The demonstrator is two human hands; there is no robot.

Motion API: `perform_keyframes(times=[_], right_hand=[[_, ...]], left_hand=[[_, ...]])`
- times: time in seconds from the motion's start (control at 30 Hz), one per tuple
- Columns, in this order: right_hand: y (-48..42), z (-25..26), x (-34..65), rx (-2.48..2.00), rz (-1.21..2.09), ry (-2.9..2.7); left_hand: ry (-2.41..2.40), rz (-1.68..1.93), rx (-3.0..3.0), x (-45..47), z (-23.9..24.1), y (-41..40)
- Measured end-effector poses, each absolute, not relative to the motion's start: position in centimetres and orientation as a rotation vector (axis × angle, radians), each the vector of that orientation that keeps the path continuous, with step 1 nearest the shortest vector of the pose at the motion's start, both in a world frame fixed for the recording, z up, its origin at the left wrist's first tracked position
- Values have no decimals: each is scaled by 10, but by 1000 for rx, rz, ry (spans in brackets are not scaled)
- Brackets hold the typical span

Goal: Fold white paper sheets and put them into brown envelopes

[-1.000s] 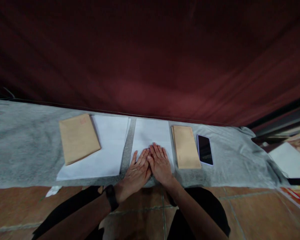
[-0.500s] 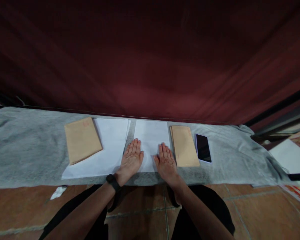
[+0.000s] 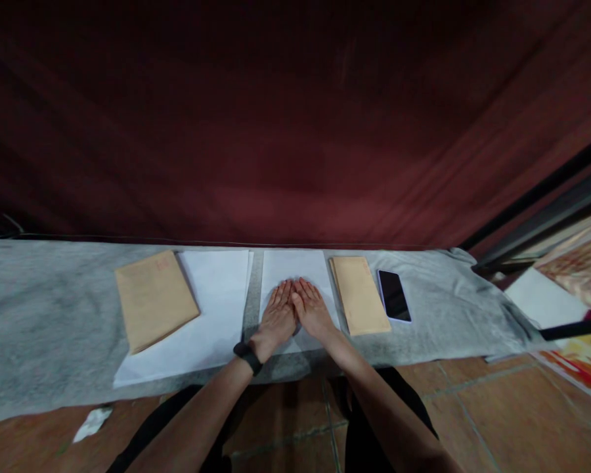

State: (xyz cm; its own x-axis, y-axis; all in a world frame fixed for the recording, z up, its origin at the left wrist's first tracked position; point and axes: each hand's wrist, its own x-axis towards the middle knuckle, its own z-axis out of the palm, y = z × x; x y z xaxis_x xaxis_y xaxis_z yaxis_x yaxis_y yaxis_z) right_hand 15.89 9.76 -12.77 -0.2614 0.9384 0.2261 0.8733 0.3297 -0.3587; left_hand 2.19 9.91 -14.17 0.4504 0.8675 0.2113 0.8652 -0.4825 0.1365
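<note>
Both hands lie flat, side by side, on a white sheet of paper [image 3: 295,266] in the middle of a grey cloth [image 3: 54,309]. My left hand [image 3: 277,318], with a dark band on its wrist, has its fingers stretched out and touches my right hand [image 3: 312,310], which is also flat and open. The fingertips of both meet near the sheet's centre. Neither hand holds anything.
A larger stack of white paper [image 3: 209,309] lies to the left with a brown envelope [image 3: 155,297] on it. Right of the sheet lie a pile of brown envelopes [image 3: 358,294] and a dark phone [image 3: 394,295]. Dark red curtain [image 3: 295,131] behind; tiled floor [image 3: 497,420] below.
Half a second ago the hands were spread apart at the sheet's left and right edges. They have now slid back together at its middle, as one second ago.
</note>
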Motion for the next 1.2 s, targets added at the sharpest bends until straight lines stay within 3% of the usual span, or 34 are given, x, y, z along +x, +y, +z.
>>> perform_keyframes(times=[0.33, 0.57, 0.73, 0.97, 1.2], right_hand=[[128, -155, 173, -1785, -77, -2068], [128, -151, 179, -1809, -50, -1955], [126, -137, 167, -1772, 106, -2039], [124, -144, 146, -1735, 156, -2097], [126, -159, 153, -1758, 36, -1967]], left_hand=[[1907, 476, 2476, -5, -146, 129], [2065, 517, 2336, -8, -133, 133], [1857, 605, 2517, -4, -127, 129], [1502, 375, 2675, 33, -120, 183], [1723, 288, 2565, 35, -131, 222]])
